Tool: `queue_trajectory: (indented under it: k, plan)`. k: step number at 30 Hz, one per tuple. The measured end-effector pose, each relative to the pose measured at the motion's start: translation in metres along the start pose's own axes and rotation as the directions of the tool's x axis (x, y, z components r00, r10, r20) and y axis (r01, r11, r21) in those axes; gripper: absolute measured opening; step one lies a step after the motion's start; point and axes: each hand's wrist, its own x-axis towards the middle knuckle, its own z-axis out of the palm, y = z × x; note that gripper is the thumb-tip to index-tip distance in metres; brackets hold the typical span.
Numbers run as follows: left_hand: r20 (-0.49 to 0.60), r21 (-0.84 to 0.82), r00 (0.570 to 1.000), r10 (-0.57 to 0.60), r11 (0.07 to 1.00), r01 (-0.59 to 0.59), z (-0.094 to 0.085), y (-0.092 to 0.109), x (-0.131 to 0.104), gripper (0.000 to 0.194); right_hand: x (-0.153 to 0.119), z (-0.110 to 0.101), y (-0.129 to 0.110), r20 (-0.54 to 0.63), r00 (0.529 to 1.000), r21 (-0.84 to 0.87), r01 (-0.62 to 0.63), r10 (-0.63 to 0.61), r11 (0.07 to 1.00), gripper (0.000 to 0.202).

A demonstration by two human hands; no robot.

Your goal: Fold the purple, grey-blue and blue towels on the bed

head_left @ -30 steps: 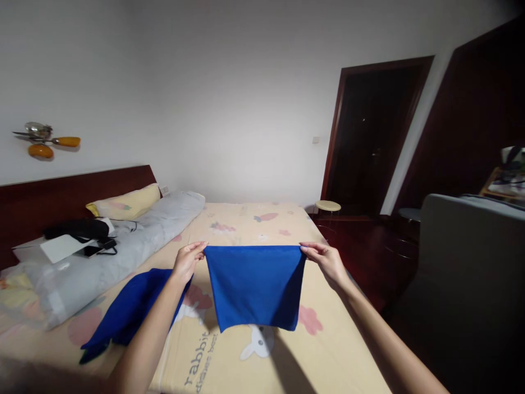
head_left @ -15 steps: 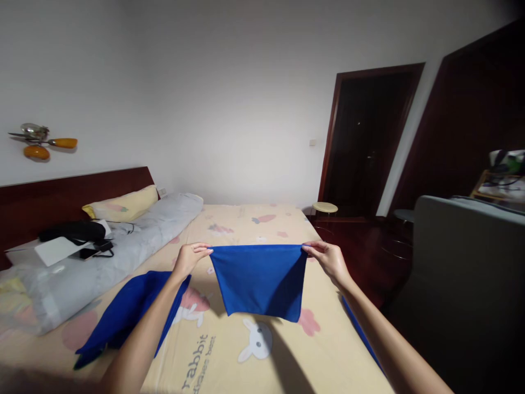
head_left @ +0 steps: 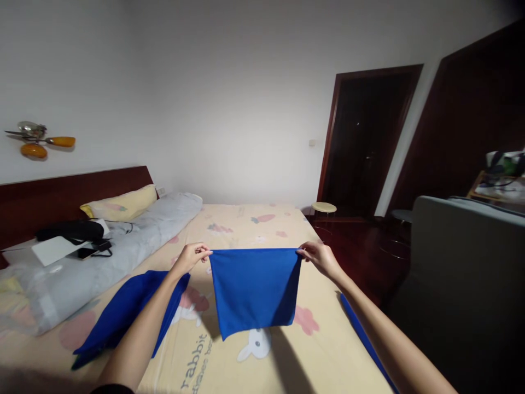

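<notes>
A blue cloth [head_left: 255, 290] hangs in front of me above the bed, its top edge stretched straight between my two hands. My left hand [head_left: 192, 258] pinches the top left corner, and my right hand [head_left: 322, 258] pinches the top right corner. The lower edge dangles free over the printed bedsheet [head_left: 229, 366]. More blue fabric [head_left: 123, 312] lies in a loose heap under and beside my left forearm. Another blue piece [head_left: 363, 342] shows along the bed's right edge, partly hidden by my right forearm.
A grey quilt [head_left: 172, 221] lies rolled along the headboard [head_left: 74, 189], with a black bag [head_left: 74, 231] and a white flat item [head_left: 57, 250] on it. A yellow pillow [head_left: 123, 205] is behind. To the right are a round stool [head_left: 324, 207] and a grey panel [head_left: 463, 273].
The blue cloth's lower edge has swung down and nearer to me, so it hangs longer. My right hand has shifted slightly left; both hands keep their pinch.
</notes>
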Motion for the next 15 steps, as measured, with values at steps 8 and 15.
queue_trajectory:
  k: [8, 15]
  plan:
    - [0.068, -0.072, 0.995, -0.075, 0.994, 0.080, 0.008, -0.030, 0.035, 0.041, 0.035, 0.034, 0.027, 0.027, 0.993, 0.109, -0.119, 0.117, 0.987, 0.045]
    - [-0.116, -0.092, 0.993, -0.004, 0.996, -0.007, 0.025, -0.044, 0.077, 0.045, 0.074, 0.056, 0.048, -0.141, 0.990, 0.119, -0.007, 0.024, 0.993, 0.051]
